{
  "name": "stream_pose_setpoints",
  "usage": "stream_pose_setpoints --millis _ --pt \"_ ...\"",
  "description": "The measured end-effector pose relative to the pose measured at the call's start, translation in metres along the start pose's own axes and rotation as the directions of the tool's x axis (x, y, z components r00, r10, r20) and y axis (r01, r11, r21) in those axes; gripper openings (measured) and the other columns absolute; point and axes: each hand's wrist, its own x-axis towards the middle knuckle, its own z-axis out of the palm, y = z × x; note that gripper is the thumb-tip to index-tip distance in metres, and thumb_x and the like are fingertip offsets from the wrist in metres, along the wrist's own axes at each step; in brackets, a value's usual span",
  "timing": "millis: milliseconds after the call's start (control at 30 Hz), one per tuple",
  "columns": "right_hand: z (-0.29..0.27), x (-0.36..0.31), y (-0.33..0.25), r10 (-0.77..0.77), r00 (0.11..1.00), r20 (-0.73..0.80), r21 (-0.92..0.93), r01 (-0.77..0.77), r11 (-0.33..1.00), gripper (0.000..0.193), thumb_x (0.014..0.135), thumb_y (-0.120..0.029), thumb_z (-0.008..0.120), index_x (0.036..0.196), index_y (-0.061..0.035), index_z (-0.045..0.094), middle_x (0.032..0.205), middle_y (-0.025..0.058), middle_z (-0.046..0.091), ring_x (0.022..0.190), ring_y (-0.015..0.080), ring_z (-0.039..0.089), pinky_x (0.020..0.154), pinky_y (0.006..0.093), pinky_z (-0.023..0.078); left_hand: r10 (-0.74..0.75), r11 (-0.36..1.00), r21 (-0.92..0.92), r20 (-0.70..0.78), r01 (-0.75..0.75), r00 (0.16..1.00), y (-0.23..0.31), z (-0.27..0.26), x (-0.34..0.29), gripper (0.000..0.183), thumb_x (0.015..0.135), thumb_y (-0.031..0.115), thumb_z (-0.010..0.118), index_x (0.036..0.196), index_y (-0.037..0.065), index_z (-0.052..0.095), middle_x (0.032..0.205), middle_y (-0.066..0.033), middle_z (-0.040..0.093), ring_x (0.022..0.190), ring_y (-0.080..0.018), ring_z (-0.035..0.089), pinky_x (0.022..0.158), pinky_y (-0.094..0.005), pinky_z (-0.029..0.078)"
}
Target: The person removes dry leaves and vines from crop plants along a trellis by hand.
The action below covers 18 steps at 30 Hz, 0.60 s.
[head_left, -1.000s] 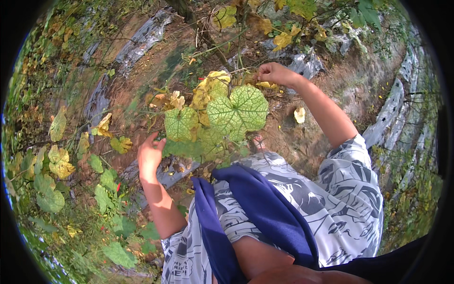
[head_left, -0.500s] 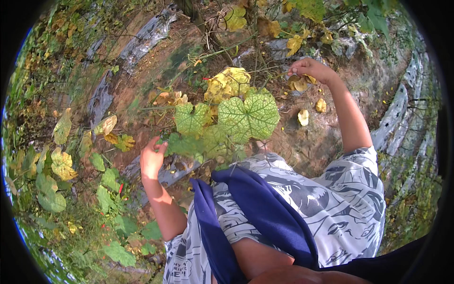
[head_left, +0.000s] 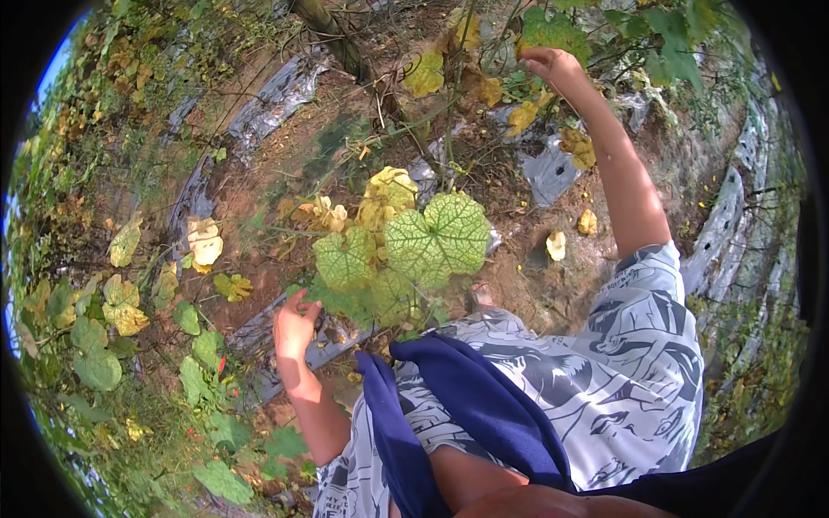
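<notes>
My left hand [head_left: 294, 326] is beside the edge of a low green leaf [head_left: 341, 300]; its fingers are loosely curled, with a gap between thumb and forefinger and nothing visible in it. Further ahead to the right, my right hand [head_left: 554, 69] is stretched out with its fingertips pinched together. A small yellow-brown bit shows at those fingertips, too small to name, just beside a green-yellow leaf [head_left: 553, 33]. Between my arms hang a large veined green leaf [head_left: 436, 240], a smaller pale green leaf [head_left: 345, 257] and a crumpled yellow leaf [head_left: 386, 197].
A thick stem [head_left: 332, 36] and thin vines cross the area ahead. Torn grey plastic sheeting [head_left: 278, 93] lies on the brown soil, with another piece [head_left: 550, 171] below my right forearm. Dry yellow leaves [head_left: 556, 245] lie on the ground. Dense foliage [head_left: 95, 354] grows at left.
My right hand has moved forward and up, away from the drooping yellow leaves it was at, which hang lower now. My left hand has shifted slightly right and nearer my body.
</notes>
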Motion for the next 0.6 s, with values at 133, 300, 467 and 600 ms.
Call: stream_pose_setpoints --millis 133,300,467,600 --pt "0.084 0.050 0.002 -0.006 0.989 -0.149 0.274 0.047 0.961 0.042 0.089 -0.033 0.056 0.123 -0.0083 0.057 0.119 0.0119 0.062 0.104 0.0277 0.061 0.087 0.0375 0.048 -0.003 1.000 -0.003 0.011 0.003 1.000 0.016 0.004 -0.005 0.046 0.080 0.027 0.067 0.119 0.005 0.059 0.094 -0.0158 0.069 0.092 -0.0285 0.066 0.082 -0.0357 0.048" --pt "0.113 0.065 0.006 0.086 0.991 0.107 0.669 -0.136 0.731 0.033 0.095 -0.028 0.050 0.121 -0.0084 0.059 0.092 0.0040 0.064 0.075 0.0163 0.057 0.071 0.0365 0.046 -0.005 1.000 -0.029 0.051 0.007 0.999 0.000 0.010 -0.003 0.045 0.080 0.024 0.066 0.120 0.003 0.058 0.092 -0.0161 0.069 0.085 -0.0227 0.067 0.077 -0.0321 0.049" --pt "0.073 0.039 0.023 0.137 0.990 0.026 0.173 -0.140 0.975 0.027 0.095 -0.025 0.047 0.111 -0.0142 0.065 0.086 0.0042 0.068 0.068 0.0172 0.060 0.061 0.0358 0.047 -0.056 0.995 -0.084 0.047 0.060 0.997 -0.017 0.016 -0.013 0.044 0.081 0.021 0.066 0.120 0.002 0.058 0.093 -0.0153 0.070 0.083 -0.0187 0.067 0.076 -0.0294 0.049" --pt "0.079 0.024 0.062 -0.058 0.969 -0.241 -0.384 -0.040 0.923 0.032 0.091 -0.029 0.051 0.119 -0.0156 0.061 0.103 0.0104 0.066 0.094 0.0286 0.062 0.083 0.0438 0.046 -0.076 0.993 -0.086 0.054 0.080 0.996 -0.025 0.019 -0.015 0.043 0.082 0.022 0.066 0.120 0.003 0.058 0.094 -0.0158 0.069 0.086 -0.0189 0.067 0.077 -0.0291 0.049"
